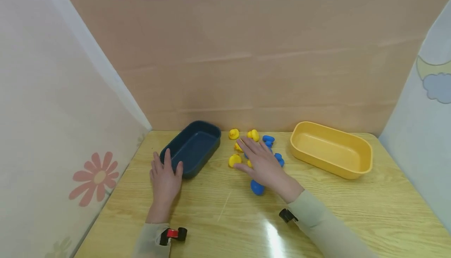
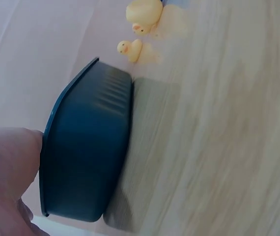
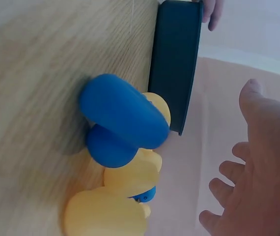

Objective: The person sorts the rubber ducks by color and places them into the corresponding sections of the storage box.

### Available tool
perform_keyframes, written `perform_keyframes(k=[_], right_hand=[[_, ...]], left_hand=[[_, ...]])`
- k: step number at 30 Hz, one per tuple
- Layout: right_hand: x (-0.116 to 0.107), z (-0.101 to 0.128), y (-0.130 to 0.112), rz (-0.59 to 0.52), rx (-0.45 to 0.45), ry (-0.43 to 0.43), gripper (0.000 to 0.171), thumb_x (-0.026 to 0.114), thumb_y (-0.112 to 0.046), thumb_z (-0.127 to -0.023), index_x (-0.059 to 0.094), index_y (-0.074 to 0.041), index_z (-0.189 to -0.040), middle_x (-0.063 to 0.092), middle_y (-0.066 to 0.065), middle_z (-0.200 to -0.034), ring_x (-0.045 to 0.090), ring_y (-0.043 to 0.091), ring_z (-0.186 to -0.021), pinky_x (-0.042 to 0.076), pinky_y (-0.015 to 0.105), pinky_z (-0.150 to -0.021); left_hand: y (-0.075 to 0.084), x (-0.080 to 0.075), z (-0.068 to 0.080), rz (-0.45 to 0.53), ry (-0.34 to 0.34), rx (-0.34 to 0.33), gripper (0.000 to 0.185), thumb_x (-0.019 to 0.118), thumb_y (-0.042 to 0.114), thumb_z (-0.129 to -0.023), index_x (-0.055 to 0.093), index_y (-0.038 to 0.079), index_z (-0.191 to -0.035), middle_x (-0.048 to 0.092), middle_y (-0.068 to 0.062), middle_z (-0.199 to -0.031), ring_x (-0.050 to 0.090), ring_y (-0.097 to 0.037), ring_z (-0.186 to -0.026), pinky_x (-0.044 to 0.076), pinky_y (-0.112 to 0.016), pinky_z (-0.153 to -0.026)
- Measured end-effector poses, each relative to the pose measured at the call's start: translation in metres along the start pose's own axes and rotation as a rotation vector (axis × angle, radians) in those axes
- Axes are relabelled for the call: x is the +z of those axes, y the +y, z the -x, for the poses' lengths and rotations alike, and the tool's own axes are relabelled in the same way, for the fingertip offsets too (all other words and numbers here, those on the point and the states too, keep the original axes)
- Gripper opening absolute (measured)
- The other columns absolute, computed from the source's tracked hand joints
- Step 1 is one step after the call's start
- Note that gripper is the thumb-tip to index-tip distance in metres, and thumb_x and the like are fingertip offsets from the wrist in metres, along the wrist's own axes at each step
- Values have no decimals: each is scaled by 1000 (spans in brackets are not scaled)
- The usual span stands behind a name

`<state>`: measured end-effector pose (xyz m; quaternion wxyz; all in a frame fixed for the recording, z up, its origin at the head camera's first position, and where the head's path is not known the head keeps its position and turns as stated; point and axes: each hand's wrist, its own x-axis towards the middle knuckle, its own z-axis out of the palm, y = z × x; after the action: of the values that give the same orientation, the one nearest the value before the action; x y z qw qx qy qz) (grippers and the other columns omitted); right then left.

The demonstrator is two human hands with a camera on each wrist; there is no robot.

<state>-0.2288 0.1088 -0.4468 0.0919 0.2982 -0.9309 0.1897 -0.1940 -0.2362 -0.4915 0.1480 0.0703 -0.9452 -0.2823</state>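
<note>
My left hand (image 1: 165, 183) rests at the near left end of a dark blue tub (image 1: 194, 148), fingers spread over its rim. In the left wrist view the thumb (image 2: 12, 162) lies right at the rim. My right hand (image 1: 266, 166) hovers with spread fingers over a group of small toy ducks and holds nothing. A yellow duck (image 1: 234, 160) sits beside its thumb, and a blue duck (image 1: 257, 187) lies under the wrist side. The right wrist view shows a blue duck (image 3: 123, 110) close up, with yellow ducks behind it. Part of the group is hidden under the palm.
A yellow tub (image 1: 331, 148) stands at the right of the wooden table (image 1: 218, 226). More yellow ducks (image 1: 234, 134) and blue ducks (image 1: 268, 139) lie toward the brown back wall (image 1: 246, 82). Pale side walls flank the table.
</note>
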Motion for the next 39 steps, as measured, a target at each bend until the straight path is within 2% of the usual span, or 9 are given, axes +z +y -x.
perform_keyframes(k=[4,9,13,17,22,27,31,36,39], right_hand=[[0,-11,-1,21,-14,-17,88,67,-56,-108,34,-8,-173,33,16,-178,33,38,-163,19,65,-132],[8,-24,-3,40,-10,-58,86,64,-56,-109,33,-9,-174,33,14,-178,31,37,-163,23,63,-132],[15,-34,-7,53,-9,-105,86,63,-57,-109,34,-8,-174,33,16,-178,32,38,-163,22,62,-132],[21,-40,-11,64,1,-158,86,59,-59,-111,32,-8,-174,31,16,-179,31,35,-164,20,61,-133],[25,-45,-11,65,18,-187,86,55,-61,-111,30,-10,-175,28,13,-180,28,33,-165,18,61,-134],[24,-48,-1,41,51,-172,83,57,-57,-112,31,-8,-175,30,16,-179,29,36,-165,20,62,-133],[19,-54,12,25,90,-162,82,60,-53,-113,31,-7,-174,30,17,-179,30,38,-164,22,62,-132],[14,-58,25,44,100,-112,80,62,-49,-113,34,-3,-172,37,19,-175,36,39,-161,24,63,-131],[14,-57,27,31,100,-115,80,61,-50,-113,35,-3,-172,38,19,-175,37,39,-161,24,64,-131]], left_hand=[[-6,-3,-4,-4,37,23,72,60,29,-116,28,-3,-172,13,-46,-171,20,-68,-155,21,-82,-120],[-12,-9,-9,-30,41,29,72,61,28,-115,28,-7,-170,31,-46,-165,32,-68,-150,28,-82,-117],[-17,-12,-12,-33,37,15,71,62,27,-115,32,-7,-169,48,-39,-158,38,-67,-147,28,-82,-118],[-20,-15,-15,-24,24,-6,69,62,28,-115,33,-6,-168,61,-37,-142,35,-69,-148,22,-83,-119],[-21,-19,-18,-20,-10,-33,67,58,27,-116,31,-5,-169,58,-37,-149,30,-68,-151,18,-83,-121],[-28,-19,-24,13,-9,-44,63,54,25,-118,32,-5,-168,56,-38,-151,40,-61,-149,19,-82,-122],[-37,-16,-32,71,3,-47,60,51,23,-119,34,-7,-167,53,-36,-156,49,-56,-146,21,-78,-124],[-42,-14,-39,151,16,-72,52,43,19,-120,40,-6,-166,53,-35,-156,49,-59,-143,24,-73,-126],[-42,-13,-42,197,32,-94,50,41,16,-120,42,-5,-166,53,-35,-156,49,-60,-143,31,-71,-124]])
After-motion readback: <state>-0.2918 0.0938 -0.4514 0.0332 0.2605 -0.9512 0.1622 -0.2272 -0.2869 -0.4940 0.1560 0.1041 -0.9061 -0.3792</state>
